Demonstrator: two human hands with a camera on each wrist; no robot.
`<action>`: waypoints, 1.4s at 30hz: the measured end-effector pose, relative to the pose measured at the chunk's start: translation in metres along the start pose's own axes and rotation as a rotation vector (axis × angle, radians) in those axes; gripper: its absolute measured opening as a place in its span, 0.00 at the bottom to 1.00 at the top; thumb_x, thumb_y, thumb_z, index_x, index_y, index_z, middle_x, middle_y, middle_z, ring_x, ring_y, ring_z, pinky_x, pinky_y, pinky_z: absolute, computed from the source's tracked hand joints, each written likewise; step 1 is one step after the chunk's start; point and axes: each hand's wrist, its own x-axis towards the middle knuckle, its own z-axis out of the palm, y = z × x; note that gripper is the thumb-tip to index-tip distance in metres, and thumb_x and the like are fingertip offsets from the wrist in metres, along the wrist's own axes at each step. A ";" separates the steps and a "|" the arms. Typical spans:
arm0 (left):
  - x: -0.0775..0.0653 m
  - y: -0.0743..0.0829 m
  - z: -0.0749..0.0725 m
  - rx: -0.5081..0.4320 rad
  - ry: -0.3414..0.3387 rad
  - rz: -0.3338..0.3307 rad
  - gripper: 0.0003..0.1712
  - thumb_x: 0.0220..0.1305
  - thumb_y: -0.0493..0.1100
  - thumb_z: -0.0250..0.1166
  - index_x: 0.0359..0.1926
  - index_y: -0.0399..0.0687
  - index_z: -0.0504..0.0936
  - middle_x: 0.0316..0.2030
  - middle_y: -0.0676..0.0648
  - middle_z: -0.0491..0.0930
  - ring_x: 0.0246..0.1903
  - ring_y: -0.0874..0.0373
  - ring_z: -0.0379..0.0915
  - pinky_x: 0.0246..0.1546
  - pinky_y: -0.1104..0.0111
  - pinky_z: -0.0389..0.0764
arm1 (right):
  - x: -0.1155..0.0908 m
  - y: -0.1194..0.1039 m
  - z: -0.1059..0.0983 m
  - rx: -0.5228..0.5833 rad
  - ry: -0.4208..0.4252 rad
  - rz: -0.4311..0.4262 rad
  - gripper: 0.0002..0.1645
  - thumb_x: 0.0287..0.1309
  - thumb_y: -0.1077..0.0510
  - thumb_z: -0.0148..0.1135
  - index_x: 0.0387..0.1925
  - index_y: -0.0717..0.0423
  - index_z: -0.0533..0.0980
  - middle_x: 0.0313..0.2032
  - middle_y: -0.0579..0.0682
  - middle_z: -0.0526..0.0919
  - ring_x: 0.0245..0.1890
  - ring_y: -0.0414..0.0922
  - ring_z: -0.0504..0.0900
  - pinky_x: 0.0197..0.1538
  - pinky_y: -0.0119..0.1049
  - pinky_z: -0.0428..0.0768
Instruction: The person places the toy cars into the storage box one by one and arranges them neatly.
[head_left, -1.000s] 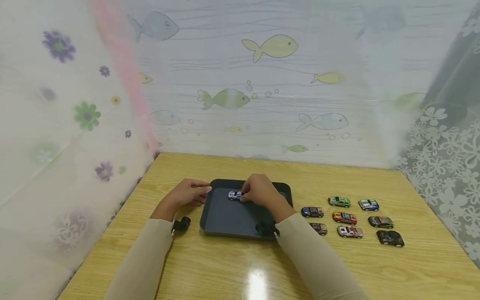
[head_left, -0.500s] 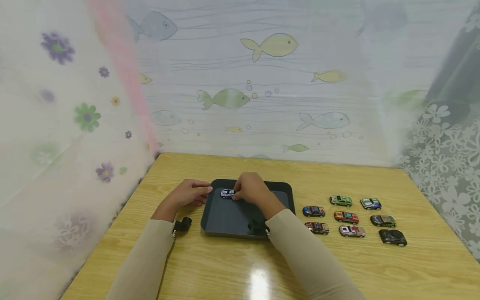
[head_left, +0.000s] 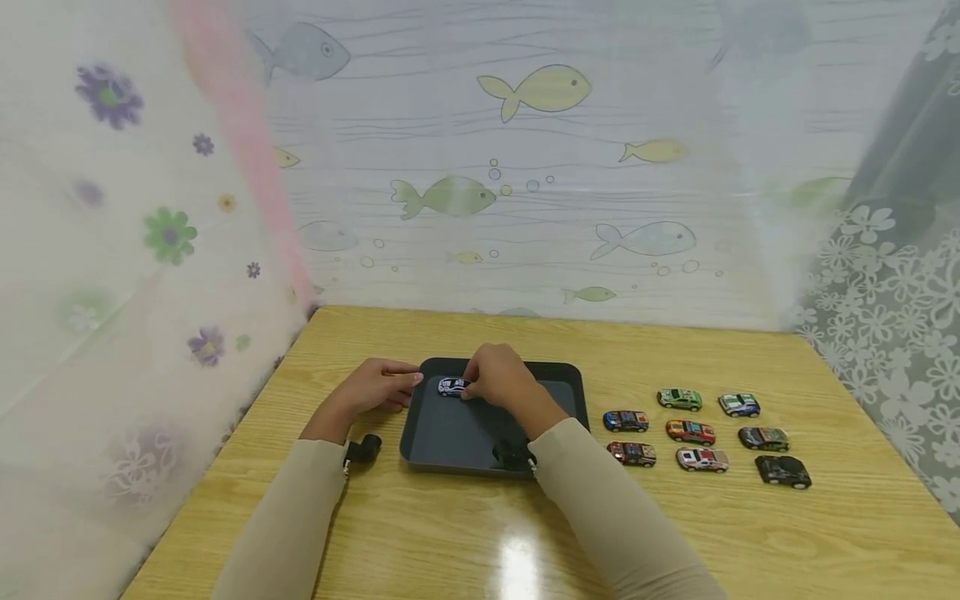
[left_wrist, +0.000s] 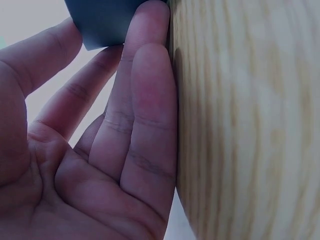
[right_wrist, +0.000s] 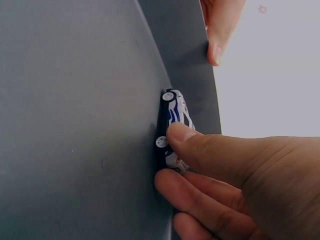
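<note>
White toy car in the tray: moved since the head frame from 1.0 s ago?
Yes, left: in the head view, the white toy car, pinched by the right hand, is now nearer the left rim of the tray.

Wht/blu toy car (head_left: pixel 452 387) upright in dk tray (head_left: pixel 450 435)

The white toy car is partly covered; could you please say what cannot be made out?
Head view: one end of the white toy car, behind the right hand.
Head view: near right corner of the tray, behind the right sleeve.
Left wrist view: most of the tray, beyond the top edge.
Head view: details on the other cars, too small.
</note>
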 end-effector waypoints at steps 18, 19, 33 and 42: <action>-0.001 0.001 0.002 -0.023 0.010 -0.017 0.33 0.74 0.57 0.65 0.72 0.47 0.75 0.57 0.38 0.84 0.45 0.53 0.86 0.48 0.60 0.88 | -0.039 0.016 -0.038 0.105 0.073 -0.049 0.20 0.59 0.48 0.77 0.51 0.49 0.88 0.48 0.43 0.90 0.50 0.45 0.86 0.53 0.43 0.85; 0.001 -0.002 0.002 -0.025 0.014 -0.017 0.34 0.73 0.58 0.65 0.72 0.48 0.75 0.57 0.39 0.84 0.45 0.54 0.86 0.48 0.60 0.88 | -0.042 0.019 -0.040 0.110 0.077 -0.047 0.20 0.59 0.48 0.77 0.51 0.49 0.88 0.48 0.43 0.90 0.50 0.45 0.86 0.53 0.44 0.85; 0.002 -0.003 0.001 -0.007 0.010 -0.008 0.35 0.73 0.59 0.65 0.72 0.47 0.74 0.57 0.38 0.84 0.47 0.53 0.86 0.49 0.60 0.88 | -0.083 0.052 -0.048 0.139 0.136 -0.051 0.17 0.60 0.47 0.76 0.49 0.48 0.89 0.46 0.44 0.90 0.42 0.42 0.87 0.43 0.40 0.86; 0.000 -0.001 0.000 -0.011 0.004 -0.004 0.34 0.74 0.58 0.64 0.72 0.45 0.74 0.58 0.37 0.83 0.47 0.53 0.86 0.49 0.60 0.88 | -0.110 0.086 -0.060 0.114 0.183 -0.055 0.19 0.61 0.45 0.74 0.51 0.47 0.88 0.47 0.45 0.89 0.39 0.41 0.86 0.39 0.39 0.85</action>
